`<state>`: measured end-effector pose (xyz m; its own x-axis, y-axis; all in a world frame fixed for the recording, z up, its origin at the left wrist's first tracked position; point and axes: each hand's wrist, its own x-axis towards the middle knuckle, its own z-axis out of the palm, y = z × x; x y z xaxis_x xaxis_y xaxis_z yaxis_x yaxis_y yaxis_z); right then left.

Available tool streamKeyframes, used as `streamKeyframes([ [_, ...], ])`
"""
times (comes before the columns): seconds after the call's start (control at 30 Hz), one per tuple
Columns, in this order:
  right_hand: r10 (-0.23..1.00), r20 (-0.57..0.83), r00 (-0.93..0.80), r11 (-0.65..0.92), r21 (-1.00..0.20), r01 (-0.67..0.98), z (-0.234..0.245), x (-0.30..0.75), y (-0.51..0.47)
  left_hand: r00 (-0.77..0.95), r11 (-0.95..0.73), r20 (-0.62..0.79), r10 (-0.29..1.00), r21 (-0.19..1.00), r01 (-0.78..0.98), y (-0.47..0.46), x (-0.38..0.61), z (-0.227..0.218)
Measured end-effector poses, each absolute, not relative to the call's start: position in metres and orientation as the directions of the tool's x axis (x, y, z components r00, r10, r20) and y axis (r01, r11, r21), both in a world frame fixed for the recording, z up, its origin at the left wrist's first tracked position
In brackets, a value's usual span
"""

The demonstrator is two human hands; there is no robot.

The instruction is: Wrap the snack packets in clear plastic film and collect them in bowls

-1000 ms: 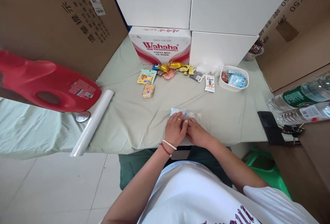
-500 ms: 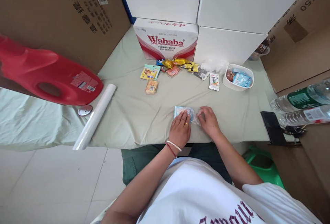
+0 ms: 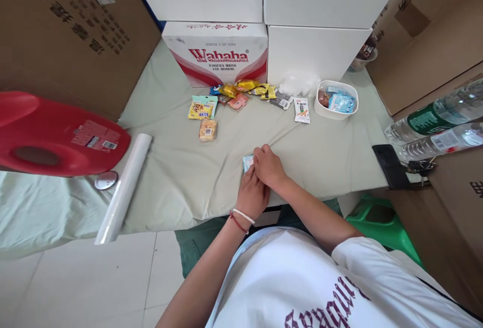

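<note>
Right hand [image 3: 268, 166] shifted left, now covering blue packet [image 3: 247, 162] and fingertips of left hand [image 3: 252, 196]; fingers bent down, actual grip cannot tell.

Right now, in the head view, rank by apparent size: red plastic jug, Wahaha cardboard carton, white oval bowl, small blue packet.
red plastic jug, though nearer the camera
Wahaha cardboard carton
white oval bowl
small blue packet, mostly covered

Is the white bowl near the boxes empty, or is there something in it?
Not empty: the white bowl holds a pale blue packet and a brownish item.
</note>
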<state>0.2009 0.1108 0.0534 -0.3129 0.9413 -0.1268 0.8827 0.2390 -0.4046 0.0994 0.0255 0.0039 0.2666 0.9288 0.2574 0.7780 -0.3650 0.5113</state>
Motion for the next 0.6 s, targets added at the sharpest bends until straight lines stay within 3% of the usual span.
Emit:
streamKeyframes([
  [0.07, 0.941, -0.081, -0.328, 0.269, -0.408, 0.872, 0.049, 0.201, 0.106, 0.321, -0.456, 0.326, 0.889, 0.570, 0.684, 0.020, 0.084, 0.002],
  [0.13, 0.933, -0.008, -0.360, 0.329, -0.390, 0.860, 0.044, 0.200, 0.099, 0.272, -0.471, 0.396, 0.877, 0.601, 0.646, 0.011, 0.068, 0.002],
  [0.23, 0.905, 0.076, -0.419, 0.419, -0.330, 0.846, 0.038, 0.197, 0.091, 0.090, -0.389, 0.459, 0.884, 0.614, 0.687, 0.000, 0.046, 0.005],
  [0.4, 0.910, 0.059, -0.410, 0.408, -0.295, 0.864, 0.042, 0.189, 0.088, -0.167, -0.187, 0.504, 0.847, 0.578, 0.794, 0.006, 0.018, 0.010],
  [0.5, 0.912, 0.042, -0.408, 0.403, -0.286, 0.870, 0.052, 0.193, 0.082, -0.153, -0.168, 0.510, 0.847, 0.528, 0.833, 0.014, 0.010, 0.005],
  [0.6, 0.913, 0.085, -0.400, 0.402, -0.363, 0.841, 0.059, 0.220, 0.082, -0.079, -0.205, 0.519, 0.851, 0.468, 0.860, 0.016, 0.010, -0.005],
])
